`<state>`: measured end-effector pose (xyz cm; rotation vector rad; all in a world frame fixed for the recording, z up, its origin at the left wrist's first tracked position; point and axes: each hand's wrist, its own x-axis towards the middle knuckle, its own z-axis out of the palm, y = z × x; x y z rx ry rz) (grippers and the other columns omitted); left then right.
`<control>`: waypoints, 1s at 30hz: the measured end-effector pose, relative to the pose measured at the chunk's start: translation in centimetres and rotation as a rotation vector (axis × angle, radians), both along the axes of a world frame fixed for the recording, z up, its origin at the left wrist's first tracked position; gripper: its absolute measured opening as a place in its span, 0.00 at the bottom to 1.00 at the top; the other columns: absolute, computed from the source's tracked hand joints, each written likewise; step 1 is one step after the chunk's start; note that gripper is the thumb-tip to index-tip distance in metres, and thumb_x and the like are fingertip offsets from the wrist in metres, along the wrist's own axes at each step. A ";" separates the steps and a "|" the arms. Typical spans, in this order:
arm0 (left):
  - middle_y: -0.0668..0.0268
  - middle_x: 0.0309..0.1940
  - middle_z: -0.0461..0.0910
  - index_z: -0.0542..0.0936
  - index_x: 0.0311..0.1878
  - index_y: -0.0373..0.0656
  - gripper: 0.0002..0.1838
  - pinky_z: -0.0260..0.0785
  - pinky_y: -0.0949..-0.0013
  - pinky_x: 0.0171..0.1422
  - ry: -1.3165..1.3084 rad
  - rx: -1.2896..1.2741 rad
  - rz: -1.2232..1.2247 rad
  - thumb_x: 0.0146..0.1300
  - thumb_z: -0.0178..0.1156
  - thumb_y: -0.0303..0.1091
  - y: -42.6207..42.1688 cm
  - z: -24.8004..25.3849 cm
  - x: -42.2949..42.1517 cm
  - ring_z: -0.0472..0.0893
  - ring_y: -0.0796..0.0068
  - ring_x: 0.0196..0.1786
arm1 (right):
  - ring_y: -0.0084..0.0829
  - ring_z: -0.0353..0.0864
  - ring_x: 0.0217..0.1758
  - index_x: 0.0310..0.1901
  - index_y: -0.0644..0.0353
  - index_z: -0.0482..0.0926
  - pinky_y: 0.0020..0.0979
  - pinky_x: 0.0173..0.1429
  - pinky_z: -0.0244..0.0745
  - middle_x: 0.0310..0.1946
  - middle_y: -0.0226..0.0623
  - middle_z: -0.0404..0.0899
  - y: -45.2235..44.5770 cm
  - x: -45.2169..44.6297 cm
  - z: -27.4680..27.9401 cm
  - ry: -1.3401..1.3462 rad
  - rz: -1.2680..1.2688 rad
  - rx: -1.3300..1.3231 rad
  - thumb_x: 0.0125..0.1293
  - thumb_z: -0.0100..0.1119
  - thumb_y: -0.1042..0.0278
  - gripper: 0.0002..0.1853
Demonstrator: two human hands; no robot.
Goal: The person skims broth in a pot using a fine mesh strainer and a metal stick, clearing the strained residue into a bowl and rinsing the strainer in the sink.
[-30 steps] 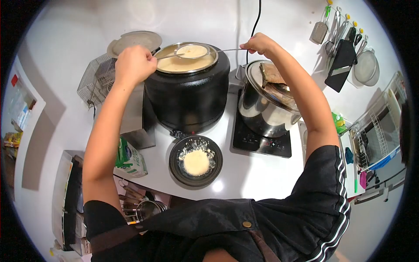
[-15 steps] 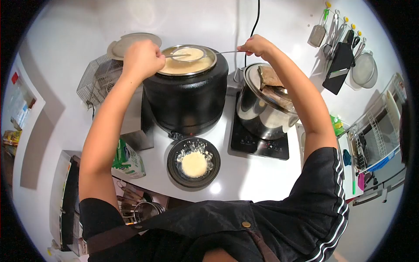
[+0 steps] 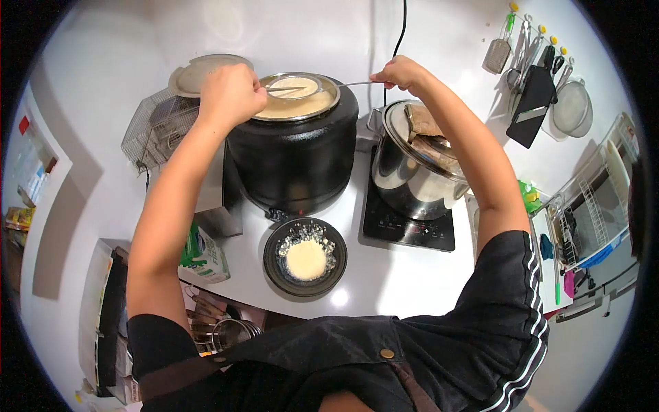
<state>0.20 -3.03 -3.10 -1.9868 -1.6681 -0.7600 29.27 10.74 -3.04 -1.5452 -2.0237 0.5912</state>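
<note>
My right hand [image 3: 400,73] is closed on the end of a long thin handle, which runs left to a round strainer [image 3: 319,86]. The strainer lies over the creamy liquid [image 3: 312,107] in a black soup warmer [image 3: 295,161], and pale liquid shows inside its ring. My left hand [image 3: 237,94] is closed round a thin grey stick-like utensil [image 3: 285,88] whose tip reaches into the strainer; its exact kind is hard to make out. In front of the warmer sits a black bowl [image 3: 269,271] with a pale yellow mixture [image 3: 307,260] and crumbly bits up its side.
A lidded steel pot [image 3: 405,185] stands on a black induction cooker [image 3: 439,237] under my right forearm. A wire basket [image 3: 147,134] and round lid [image 3: 195,77] are at left, near a green and white package [image 3: 204,257]. Several utensils and a black slicer [image 3: 532,106] hang at upper right.
My left hand has shifted slightly right with the thin utensil, over the strainer. The right hand and the strainer have shifted slightly left.
</note>
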 end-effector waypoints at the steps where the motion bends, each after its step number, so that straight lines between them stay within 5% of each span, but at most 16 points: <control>1: 0.53 0.21 0.78 0.81 0.21 0.41 0.08 0.72 0.58 0.36 -0.016 0.000 0.046 0.43 0.56 0.33 0.0 0.0 0.1 0.79 0.54 0.29 | 0.26 0.66 0.18 0.20 0.65 0.77 0.29 0.21 0.60 0.18 0.37 0.75 0.0 0.0 0.0 -0.003 -0.009 0.003 0.44 0.68 0.58 0.16; 30: 0.53 0.20 0.77 0.81 0.23 0.40 0.09 0.72 0.59 0.37 -0.096 0.007 0.082 0.42 0.57 0.35 -1.7 -0.8 -1.8 0.78 0.54 0.28 | 0.24 0.67 0.17 0.20 0.65 0.77 0.28 0.20 0.60 0.18 0.38 0.75 -0.4 0.1 -0.4 -0.026 -0.040 0.000 0.45 0.67 0.60 0.15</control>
